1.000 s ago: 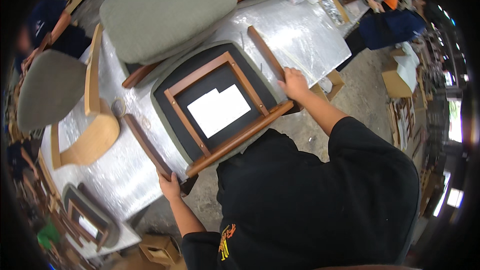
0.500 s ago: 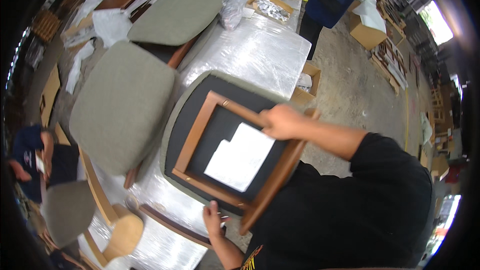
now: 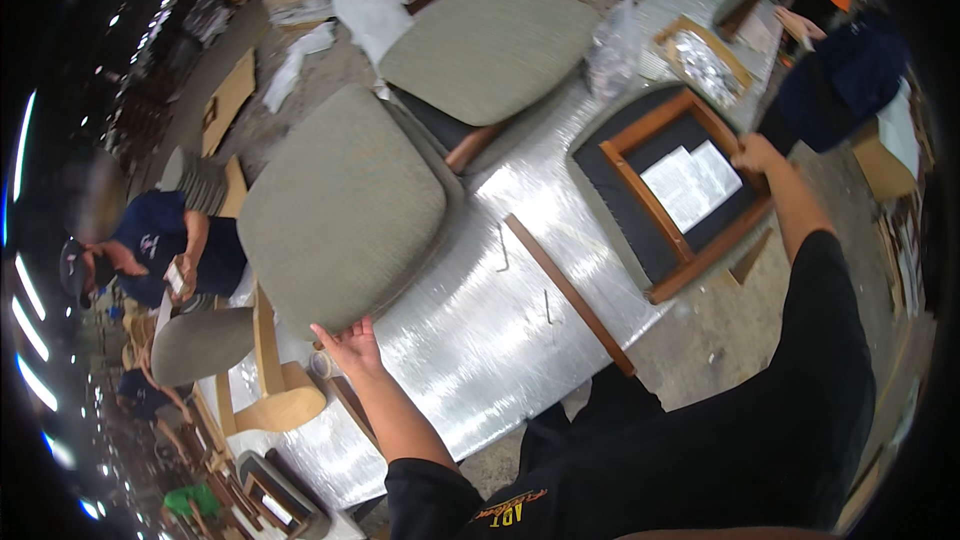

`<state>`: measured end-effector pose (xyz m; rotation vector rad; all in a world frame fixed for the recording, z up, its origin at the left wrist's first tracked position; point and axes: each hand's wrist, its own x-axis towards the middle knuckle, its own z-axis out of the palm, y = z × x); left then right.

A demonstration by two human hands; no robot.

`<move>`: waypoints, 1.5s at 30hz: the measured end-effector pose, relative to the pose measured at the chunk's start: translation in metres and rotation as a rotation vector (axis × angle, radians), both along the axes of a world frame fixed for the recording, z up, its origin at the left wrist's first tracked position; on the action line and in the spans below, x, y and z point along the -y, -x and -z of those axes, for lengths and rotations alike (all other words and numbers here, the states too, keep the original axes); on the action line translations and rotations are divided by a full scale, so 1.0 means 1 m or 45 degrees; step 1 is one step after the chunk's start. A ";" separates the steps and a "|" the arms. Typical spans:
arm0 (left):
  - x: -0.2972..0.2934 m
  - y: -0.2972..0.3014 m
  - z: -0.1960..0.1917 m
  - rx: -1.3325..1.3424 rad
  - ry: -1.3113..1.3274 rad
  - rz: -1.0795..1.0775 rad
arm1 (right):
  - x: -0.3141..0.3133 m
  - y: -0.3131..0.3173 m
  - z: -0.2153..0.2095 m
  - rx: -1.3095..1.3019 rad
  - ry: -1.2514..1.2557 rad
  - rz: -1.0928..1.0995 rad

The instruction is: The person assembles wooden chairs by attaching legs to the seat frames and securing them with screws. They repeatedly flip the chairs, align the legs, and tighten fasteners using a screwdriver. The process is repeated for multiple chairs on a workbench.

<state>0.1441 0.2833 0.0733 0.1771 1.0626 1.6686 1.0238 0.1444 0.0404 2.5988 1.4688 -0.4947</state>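
My right hand [image 3: 760, 153] is closed round the brown wooden frame [image 3: 640, 180] on the underside of an upturned upholstered chair seat [image 3: 600, 210], at the right edge of the table. White paper sheets [image 3: 690, 183] lie on that seat's black underside. On the left, my left hand [image 3: 352, 348] has its fingers spread at the near edge of a grey-green padded seat [image 3: 345, 205]; whether it bears on the edge I cannot tell. Between the hands lie a thin brown wooden bar [image 3: 568, 290] and two L-shaped hex keys, one [image 3: 503, 248] beyond the other [image 3: 548, 306].
Plastic film covers the table [image 3: 450, 360]. Another grey-green seat [image 3: 490, 50] lies behind. A plastic bag [image 3: 612, 50] and a carton of small metal parts [image 3: 705, 65] stand farther back. Pale wooden chair parts [image 3: 285, 400] are at the left, near a co-worker [image 3: 165, 240]; another person [image 3: 840, 80] stands far right.
The upturned seat has moved from in front of me to the table's right side with my right hand. My left hand has come up to the padded seat. The bar and hex keys now show.
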 end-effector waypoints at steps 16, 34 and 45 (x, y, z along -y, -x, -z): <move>-0.089 0.106 -0.042 -0.506 0.512 -0.460 | -0.330 0.570 -0.099 -1.448 -0.639 0.327; 0.252 0.168 -0.035 -0.249 0.665 0.972 | 0.072 0.556 0.022 -1.754 -0.517 0.184; 0.310 0.218 0.140 -0.400 0.485 0.660 | 0.034 0.563 0.063 -0.167 0.130 -0.240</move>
